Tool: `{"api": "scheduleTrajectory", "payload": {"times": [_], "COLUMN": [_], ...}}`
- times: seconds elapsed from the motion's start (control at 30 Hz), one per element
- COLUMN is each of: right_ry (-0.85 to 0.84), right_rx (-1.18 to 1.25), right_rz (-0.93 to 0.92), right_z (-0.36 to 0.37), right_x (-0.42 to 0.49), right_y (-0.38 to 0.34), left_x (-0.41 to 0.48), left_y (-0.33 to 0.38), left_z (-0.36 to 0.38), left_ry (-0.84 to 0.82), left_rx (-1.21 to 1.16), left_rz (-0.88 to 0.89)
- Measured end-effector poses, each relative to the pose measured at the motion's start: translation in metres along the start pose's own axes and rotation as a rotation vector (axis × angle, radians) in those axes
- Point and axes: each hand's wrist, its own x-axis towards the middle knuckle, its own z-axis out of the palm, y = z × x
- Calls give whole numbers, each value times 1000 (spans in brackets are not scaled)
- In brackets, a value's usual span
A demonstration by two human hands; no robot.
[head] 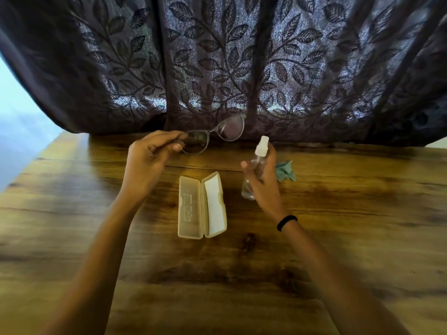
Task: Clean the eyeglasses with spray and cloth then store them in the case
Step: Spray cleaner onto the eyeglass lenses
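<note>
My left hand (150,160) pinches the left end of grey-framed eyeglasses (229,129) and holds them up above the far side of the wooden table (338,238). Both lenses face me. My right hand (264,182) grips a clear spray bottle (252,175) with a white nozzle, upright, just right of the glasses. A beige eyeglass case (202,206) lies open on the table between my forearms, its white lining showing. A crumpled teal cloth (286,171) rests on the table behind my right hand.
A dark curtain (229,64) with a leaf pattern hangs along the table's far edge. The table's left edge runs diagonally at the left, with a pale floor beyond. A black band circles my right wrist.
</note>
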Motion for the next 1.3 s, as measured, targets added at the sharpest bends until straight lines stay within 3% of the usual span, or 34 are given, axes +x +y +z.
{"api": "scheduleTrajectory", "payload": {"times": [0.27, 0.53, 0.9, 1.3], "right_ry": [-24, -23, -104, -58], "right_rx": [-73, -365, -455, -463], "right_rz": [-172, -292, -296, -303], "right_z": [-33, -51, -40, -39], "right_x": [-39, -61, -61, -58], "right_y": [-53, -73, -75, -70], "left_x": [-3, -6, -7, -9], "left_y": [7, 24, 30, 29], "left_z": [27, 54, 61, 62], "left_ry": [-55, -103, -65, -50], "left_rx": [6, -5, -43, -67], "left_rz": [-51, -22, -47, -56]}}
